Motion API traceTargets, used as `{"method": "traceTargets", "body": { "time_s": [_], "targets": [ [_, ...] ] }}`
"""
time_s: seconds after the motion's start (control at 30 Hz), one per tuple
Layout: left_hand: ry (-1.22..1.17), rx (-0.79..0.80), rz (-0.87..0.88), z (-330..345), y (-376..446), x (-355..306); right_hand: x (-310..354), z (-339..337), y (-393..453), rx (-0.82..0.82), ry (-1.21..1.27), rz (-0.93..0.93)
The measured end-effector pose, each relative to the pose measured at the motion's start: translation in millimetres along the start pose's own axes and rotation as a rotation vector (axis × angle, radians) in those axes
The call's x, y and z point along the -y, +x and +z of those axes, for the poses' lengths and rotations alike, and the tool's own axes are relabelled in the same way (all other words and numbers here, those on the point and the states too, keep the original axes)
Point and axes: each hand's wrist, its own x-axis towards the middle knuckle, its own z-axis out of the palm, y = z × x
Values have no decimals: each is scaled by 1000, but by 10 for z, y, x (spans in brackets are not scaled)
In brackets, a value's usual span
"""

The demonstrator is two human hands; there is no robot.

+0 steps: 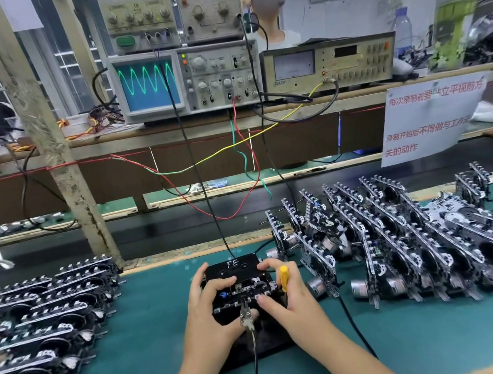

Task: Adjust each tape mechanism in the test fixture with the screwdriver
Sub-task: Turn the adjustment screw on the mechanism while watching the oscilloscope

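Resting on the test fixture (pixel 246 306) at the middle of the green surface (pixel 151 336): left hand (pixel 210 311), fingers curled round the tape mechanism (pixel 237 283) seated there. Right hand (pixel 285 296) gripping the mechanism's right side, one yellow-handled screwdriver (pixel 284 278) tucked upright in its fingers. Stacked flat at left, many tape mechanisms (pixel 46 326), too many to count; leaning in rows at right, many more (pixel 398 240). Behind, one oscilloscope (pixel 184 81) showing a green wave; wires (pixel 205 160) hanging down to the fixture.
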Motion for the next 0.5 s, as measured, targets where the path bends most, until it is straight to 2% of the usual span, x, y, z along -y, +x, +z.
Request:
{"method": "traceTargets", "body": {
  "time_s": [0.5],
  "targets": [
    [23,-2,2,-8,-6,-10,-10,-16,13,-10,-39,-10]
  ]
}}
